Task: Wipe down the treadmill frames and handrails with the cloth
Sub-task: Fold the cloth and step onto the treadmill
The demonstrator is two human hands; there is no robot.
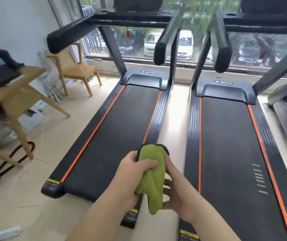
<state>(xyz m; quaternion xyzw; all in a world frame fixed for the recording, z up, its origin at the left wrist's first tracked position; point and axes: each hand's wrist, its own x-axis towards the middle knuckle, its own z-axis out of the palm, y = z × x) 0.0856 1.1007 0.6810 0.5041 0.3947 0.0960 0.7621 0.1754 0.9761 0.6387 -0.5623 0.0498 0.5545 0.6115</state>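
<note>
Cloth point(154, 173): green, soft, nappy, bunched into a long wad, held in the air over the rear right corner of the left treadmill point(115, 129). Left hand point(137, 171) is curled tight round its upper part. Right hand point(175, 190) pinches the lower fold, forefinger straight along it. Reads as a regrip step, no wiping contact yet. Next: fold it to a flat pad, then reach that treadmill's handrail point(169, 35) (smooth grey tube, black padded end) or its ribbed side rail point(159, 117).

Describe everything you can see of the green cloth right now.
The green cloth looks soft and towel-like, bunched into folds, with a dark edge round its top. It is held up over the left treadmill's right side rail. The left hand grips its middle; the right hand holds its right side and hanging lower end.
</note>
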